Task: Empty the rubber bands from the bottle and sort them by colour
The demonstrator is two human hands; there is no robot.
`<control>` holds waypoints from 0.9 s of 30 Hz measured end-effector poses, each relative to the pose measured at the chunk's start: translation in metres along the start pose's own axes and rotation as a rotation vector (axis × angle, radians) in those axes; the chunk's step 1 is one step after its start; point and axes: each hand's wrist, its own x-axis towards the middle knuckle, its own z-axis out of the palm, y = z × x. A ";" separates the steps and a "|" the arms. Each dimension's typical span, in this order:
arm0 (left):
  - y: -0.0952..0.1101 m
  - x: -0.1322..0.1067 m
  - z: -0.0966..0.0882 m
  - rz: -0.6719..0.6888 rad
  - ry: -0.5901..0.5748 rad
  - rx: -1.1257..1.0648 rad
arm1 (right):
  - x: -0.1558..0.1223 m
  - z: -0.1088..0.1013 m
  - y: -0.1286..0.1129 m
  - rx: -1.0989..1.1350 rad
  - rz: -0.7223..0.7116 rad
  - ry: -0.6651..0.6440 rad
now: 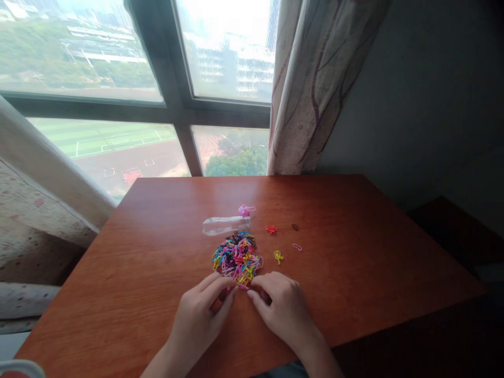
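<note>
A heap of small colourful rubber hair ties [235,254] lies on the table in front of me, in pink, yellow, blue, black and red. At its near edge my left hand [202,310] is closed, thumb and index finger pinched at one end of a pink hair tie [243,287]. The fingertips of my right hand [281,304] are closed at the other end of it, though their exact grip is too small to make out. To the right of the heap lie a little yellow bunch [278,256], a red bunch [271,229], a single pink tie [297,247] and a black one [295,227].
Behind the heap a clear plastic bottle [224,225] lies on its side, with a pink lid [244,210] by its right end. The brown wooden table [354,252] reaches to a window [228,63] with curtains. A white curved object [21,366] shows at the lower left.
</note>
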 end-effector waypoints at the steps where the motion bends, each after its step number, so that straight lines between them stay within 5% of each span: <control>1: 0.000 0.001 0.000 -0.001 -0.006 -0.002 | 0.000 0.001 0.000 -0.004 0.004 0.001; 12: -0.001 0.004 0.000 -0.027 -0.013 -0.008 | -0.001 -0.001 0.004 0.160 0.045 0.059; 20: -0.004 0.003 0.002 -0.014 -0.028 0.014 | 0.003 -0.034 0.068 0.082 0.268 0.399; 27: -0.005 0.002 0.003 -0.029 -0.052 0.022 | -0.001 -0.035 0.097 -0.063 0.319 0.417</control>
